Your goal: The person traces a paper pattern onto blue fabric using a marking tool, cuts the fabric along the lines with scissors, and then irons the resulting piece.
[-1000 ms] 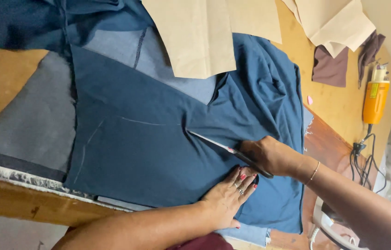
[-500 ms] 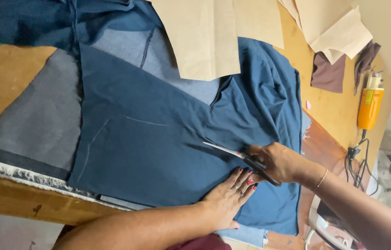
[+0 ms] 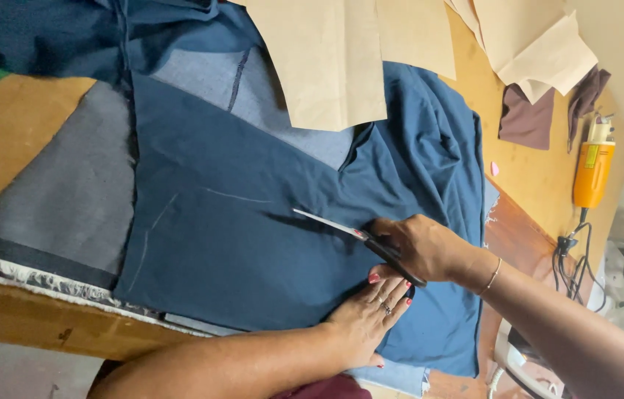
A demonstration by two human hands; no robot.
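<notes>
A person's left hand (image 3: 367,318) is lying flat and open, fingers spread, pinning down a sheet of dark blue woven cloth (image 3: 253,244) spread across the wooden desk (image 3: 31,318). Just beyond it, the right hand (image 3: 419,247) is closing around the black handles of a pair of steel-bladed scissors (image 3: 349,235), whose blades are pointing along the cloth toward a faint chalk line (image 3: 234,195). The cutting appears to be under way, and the next stroke is likely calling for the blades to follow that chalk mark while the flat hand is keeping the fabric from shifting. A grey panel of cloth (image 3: 61,192) is lying beside the blue piece. Farther off, tan paper pattern pieces (image 3: 334,59) are overlapping the cloth's far edge, with a brown fabric scrap (image 3: 526,122) beyond them. At the desk's far side, a yellow-orange electric cutting tool (image 3: 592,170) bearing a small rectangular yellow label is resting by its black cord (image 3: 574,258).
</notes>
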